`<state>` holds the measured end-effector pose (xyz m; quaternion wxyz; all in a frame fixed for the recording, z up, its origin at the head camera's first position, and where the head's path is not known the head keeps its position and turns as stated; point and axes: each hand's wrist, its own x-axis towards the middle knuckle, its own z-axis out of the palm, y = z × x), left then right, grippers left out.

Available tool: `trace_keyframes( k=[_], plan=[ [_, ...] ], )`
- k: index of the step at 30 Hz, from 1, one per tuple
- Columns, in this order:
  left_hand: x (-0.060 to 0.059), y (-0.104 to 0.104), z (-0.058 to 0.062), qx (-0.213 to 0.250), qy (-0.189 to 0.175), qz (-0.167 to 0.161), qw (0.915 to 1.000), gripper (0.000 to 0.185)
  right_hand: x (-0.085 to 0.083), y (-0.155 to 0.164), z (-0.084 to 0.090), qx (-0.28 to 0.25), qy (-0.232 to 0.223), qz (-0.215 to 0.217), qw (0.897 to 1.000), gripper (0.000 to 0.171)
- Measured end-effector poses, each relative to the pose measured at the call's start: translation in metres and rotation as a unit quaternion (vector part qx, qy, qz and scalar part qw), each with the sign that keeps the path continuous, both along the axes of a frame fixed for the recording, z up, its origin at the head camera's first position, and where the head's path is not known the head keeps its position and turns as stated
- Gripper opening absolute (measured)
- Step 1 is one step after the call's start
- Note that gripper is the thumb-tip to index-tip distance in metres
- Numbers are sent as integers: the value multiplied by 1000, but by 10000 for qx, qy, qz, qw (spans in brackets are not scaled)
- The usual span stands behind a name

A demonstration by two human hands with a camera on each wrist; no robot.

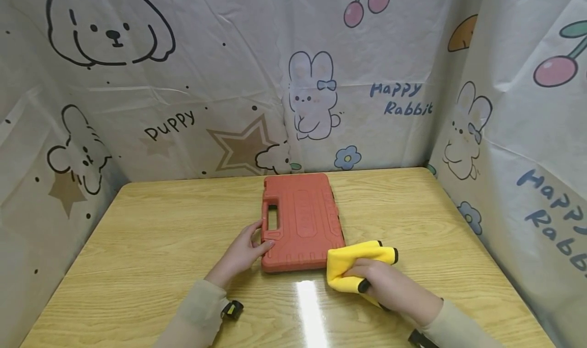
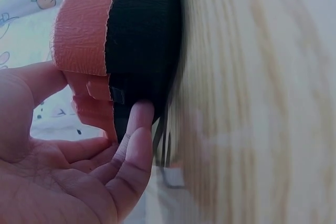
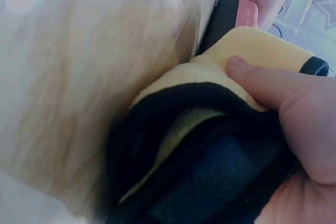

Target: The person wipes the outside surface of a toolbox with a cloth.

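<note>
The orange case (image 1: 300, 220) lies at frame centre on the desk (image 1: 137, 236), long axis running up-frame. Left hand (image 1: 243, 253) touches its lower-left edge, fingers straight; right hand (image 1: 390, 287), lower right, grips the yellow cloth (image 1: 353, 259) against its corner.

Head cam overhead; wrist cams close-up

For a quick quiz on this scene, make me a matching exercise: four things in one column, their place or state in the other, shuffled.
Things:
1. orange case
2. yellow cloth
3. left hand
4. table

Places or states:
A. gripped by the right hand
B. touching the case's handle end
C. lying flat and closed mid-table
D. pale wood, glossy

Pairs: 1-C, 2-A, 3-B, 4-D
</note>
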<state>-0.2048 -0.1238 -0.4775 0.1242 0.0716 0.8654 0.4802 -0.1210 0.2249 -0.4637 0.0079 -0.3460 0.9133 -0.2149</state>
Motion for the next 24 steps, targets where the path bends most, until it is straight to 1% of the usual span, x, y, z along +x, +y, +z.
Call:
trace_keyframes(
  k=[3,7,11,14,19,21,24],
  plan=[
    [-1,0,-1,0,18,12,10000,75,0,5,0,-40,-85,11,10000,43],
    [-2,0,-3,20,31,23,10000,74,-2,11,0,-70,-283,-4,9996,55],
    [-3,0,-4,84,25,32,10000,74,-6,18,-1,-89,-600,-52,9981,60],
    [-2,0,-5,150,1,35,9999,73,-7,24,-1,-168,-731,-67,9972,58],
    [-2,1,-5,166,-21,51,9998,73,-7,32,4,-349,-624,-52,9974,58],
    [-2,1,-5,141,-17,66,9999,73,-6,34,8,-304,-690,-159,9970,57],
    [-1,0,-5,114,-7,64,9999,73,-6,39,15,-214,-909,-366,9950,54]
  ],
)
